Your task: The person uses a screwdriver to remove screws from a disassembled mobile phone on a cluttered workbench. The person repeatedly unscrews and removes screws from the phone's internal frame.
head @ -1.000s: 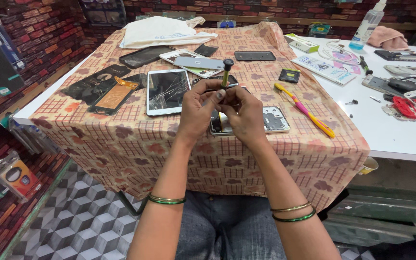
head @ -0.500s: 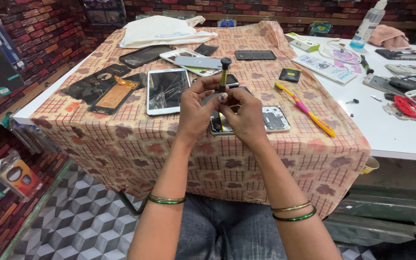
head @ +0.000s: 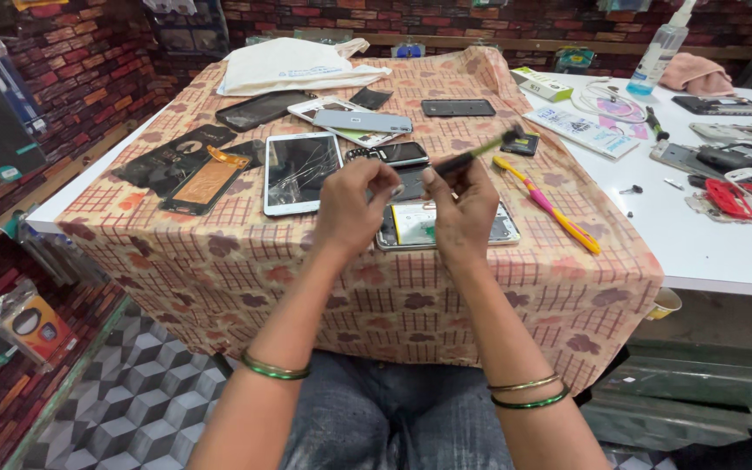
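Centrally in the frame, both hands hover just above the tabletop (head: 219, 287), which is draped in a patterned cloth. The right hand (head: 463, 204) has its fingers closed around a slim screwdriver (head: 479, 152), whose dark handle angles up and to the right, blurred. The left hand (head: 354, 200) is curled, fingertips pinched together near the tool's lower end; whether they hold anything small cannot be told. Directly beneath the hands lies an opened phone (head: 411, 228), back cover off, its insides facing up, partly hidden by the fingers. Left of it rests a white tablet (head: 302, 172) with a cracked screen, and further left an orange-backed phone body (head: 206, 181). Just right of the hands a yellow-and-pink tool (head: 550, 204) lies diagonally on the cloth. At the upper middle sit several more phones and a folded white cloth (head: 293, 65). On the far right, red cables (head: 746, 196) lie on bare white surface.
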